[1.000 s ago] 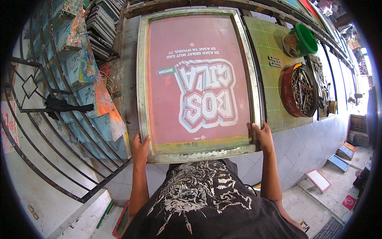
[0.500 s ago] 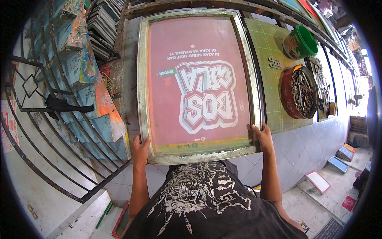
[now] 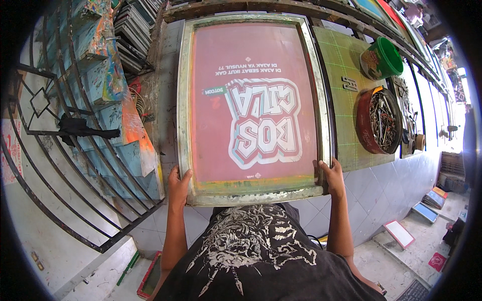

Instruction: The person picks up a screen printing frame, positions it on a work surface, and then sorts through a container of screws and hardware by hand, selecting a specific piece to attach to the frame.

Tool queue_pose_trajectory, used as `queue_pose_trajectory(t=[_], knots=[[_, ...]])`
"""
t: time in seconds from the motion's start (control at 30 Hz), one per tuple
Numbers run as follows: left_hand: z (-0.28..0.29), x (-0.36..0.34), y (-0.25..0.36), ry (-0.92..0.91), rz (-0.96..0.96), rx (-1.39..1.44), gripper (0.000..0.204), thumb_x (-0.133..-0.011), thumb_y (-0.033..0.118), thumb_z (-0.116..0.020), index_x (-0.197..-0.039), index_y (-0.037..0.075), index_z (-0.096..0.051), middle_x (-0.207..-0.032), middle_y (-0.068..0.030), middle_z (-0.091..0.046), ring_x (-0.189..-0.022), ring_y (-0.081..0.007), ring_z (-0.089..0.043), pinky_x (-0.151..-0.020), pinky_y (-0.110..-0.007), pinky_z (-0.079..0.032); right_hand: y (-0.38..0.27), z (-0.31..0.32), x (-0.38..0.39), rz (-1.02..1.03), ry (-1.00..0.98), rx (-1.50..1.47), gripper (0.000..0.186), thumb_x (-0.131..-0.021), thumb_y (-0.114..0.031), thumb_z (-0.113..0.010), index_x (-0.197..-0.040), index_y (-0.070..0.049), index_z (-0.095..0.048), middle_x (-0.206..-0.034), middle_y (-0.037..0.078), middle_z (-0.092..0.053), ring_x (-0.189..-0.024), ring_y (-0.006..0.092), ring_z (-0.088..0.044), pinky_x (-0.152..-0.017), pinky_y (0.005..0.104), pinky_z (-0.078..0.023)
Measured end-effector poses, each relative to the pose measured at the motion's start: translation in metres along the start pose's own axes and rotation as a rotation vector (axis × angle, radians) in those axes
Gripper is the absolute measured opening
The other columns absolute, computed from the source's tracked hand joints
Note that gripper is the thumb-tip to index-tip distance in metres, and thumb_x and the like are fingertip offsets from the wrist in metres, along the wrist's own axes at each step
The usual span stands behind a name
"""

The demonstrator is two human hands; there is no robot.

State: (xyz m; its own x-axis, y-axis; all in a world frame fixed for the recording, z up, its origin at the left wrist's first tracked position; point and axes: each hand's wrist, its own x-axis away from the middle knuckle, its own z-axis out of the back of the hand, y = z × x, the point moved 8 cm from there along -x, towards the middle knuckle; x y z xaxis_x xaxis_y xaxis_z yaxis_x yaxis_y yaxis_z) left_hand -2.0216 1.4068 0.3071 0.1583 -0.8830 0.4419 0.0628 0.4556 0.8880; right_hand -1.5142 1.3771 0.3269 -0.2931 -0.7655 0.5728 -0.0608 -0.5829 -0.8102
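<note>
Left hand and right hand: apart, each clamped on a near corner of a framed screen before the person's body. Whether it touches the tiled bench cannot be told. Right: green mat bearing green tub, round tin. Left: black railing. Lower right: stained floor.

Left hand and right hand grip, thumbs uppermost, bare forearms extended
</note>
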Motion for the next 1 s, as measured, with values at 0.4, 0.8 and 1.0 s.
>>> queue_pose_trajectory(t=[0.4, 0.8, 1.0], knots=[[0.000, 0.003, 0.003, 0.051, -0.078, 0.037, 0.028, -0.086, 0.008, -0.061, -0.112, -0.002, -0.055, -0.100, -0.0050, -0.059, -0.090, -0.0128, -0.053, -0.082, -0.029, -0.042, 0.007, 0.006, -0.008, 0.065, 0.009, 0.004, 0.026, -0.087, -0.015, -0.064, -0.106, 0.000, -0.055, -0.082, 0.008, -0.064, -0.059, 0.0153, -0.061, -0.047, 0.0303, -0.051], [-0.001, 0.002, 0.000, 0.024, -0.032, 0.041, 0.045, -0.086, 0.004, -0.057, -0.129, -0.004, -0.045, -0.115, -0.0076, -0.056, -0.101, -0.0159, -0.053, -0.092, -0.030, -0.039, -0.001, 0.003, -0.001, -0.016, 0.020, 0.021, 0.032, -0.086, -0.015, -0.063, -0.110, 0.005, -0.055, -0.091, 0.010, -0.066, -0.073, 0.0151, -0.062, -0.064, 0.0292, -0.052], [0.000, 0.002, 0.003, 0.044, -0.042, 0.013, 0.031, -0.085, 0.005, -0.059, -0.115, -0.002, -0.054, -0.103, -0.0059, -0.059, -0.092, -0.0132, -0.054, -0.085, -0.029, -0.042, -0.008, -0.001, 0.002, -0.058, 0.015, 0.052, 0.035, -0.085, -0.014, -0.064, -0.113, 0.005, -0.054, -0.093, 0.011, -0.066, -0.078, 0.0160, -0.063, -0.070, 0.0299, -0.052]])
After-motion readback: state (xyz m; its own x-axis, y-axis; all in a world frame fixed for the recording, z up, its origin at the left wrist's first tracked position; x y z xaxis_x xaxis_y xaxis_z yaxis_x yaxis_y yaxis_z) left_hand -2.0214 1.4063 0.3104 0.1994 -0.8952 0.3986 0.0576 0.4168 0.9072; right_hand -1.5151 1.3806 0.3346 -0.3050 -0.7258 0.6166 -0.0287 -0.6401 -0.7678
